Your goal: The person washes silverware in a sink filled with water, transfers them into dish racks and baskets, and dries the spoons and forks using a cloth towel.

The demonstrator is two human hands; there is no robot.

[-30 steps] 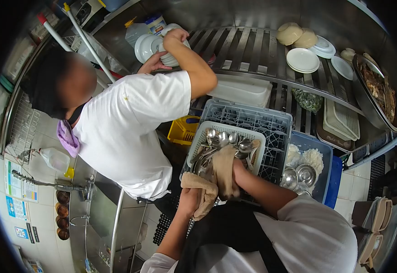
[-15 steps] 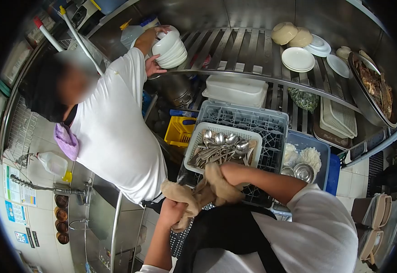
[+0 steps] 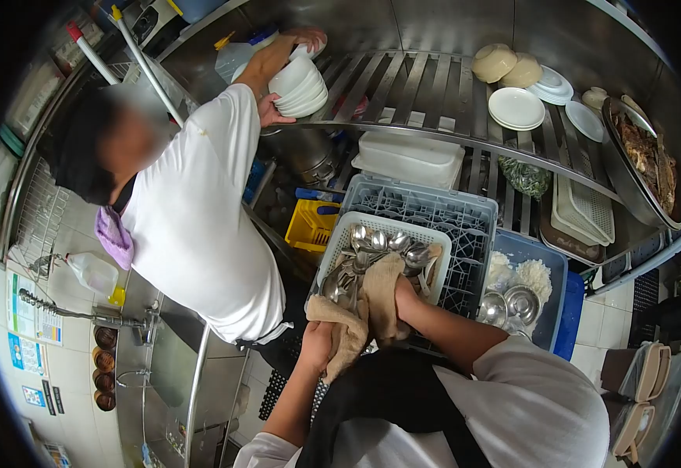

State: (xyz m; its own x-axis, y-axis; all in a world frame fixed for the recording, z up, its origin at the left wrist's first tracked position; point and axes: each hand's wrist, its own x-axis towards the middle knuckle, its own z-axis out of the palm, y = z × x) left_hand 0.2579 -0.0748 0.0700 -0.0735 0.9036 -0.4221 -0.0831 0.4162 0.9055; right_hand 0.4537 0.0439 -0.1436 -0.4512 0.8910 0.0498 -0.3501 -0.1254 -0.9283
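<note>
A brown cloth [image 3: 339,331] hangs between my two hands. My left hand [image 3: 318,345] is closed on one end of it, left of a light grey basket [image 3: 444,243]. The other part of the cloth covers most of my right hand [image 3: 404,300], which is at the basket's near edge, over the cutlery. Metal spoons and other cutlery [image 3: 373,238] fill the basket. Whether a piece of cutlery is inside the cloth is hidden. The basket sits on a grey dish rack [image 3: 469,269].
A co-worker [image 3: 200,210] on the left holds stacked white bowls [image 3: 297,86] on a slatted metal shelf [image 3: 410,86]. White plates [image 3: 516,108] and a fish tray [image 3: 617,168] are further right. A blue tub [image 3: 552,312] holds metal bowls. A yellow basket [image 3: 307,226] stands beside the rack.
My right hand and the cloth dipped toward my body, then returned over the cutlery. The co-worker's hands have shifted from plates to the white bowls, and one arm now reaches further back.
</note>
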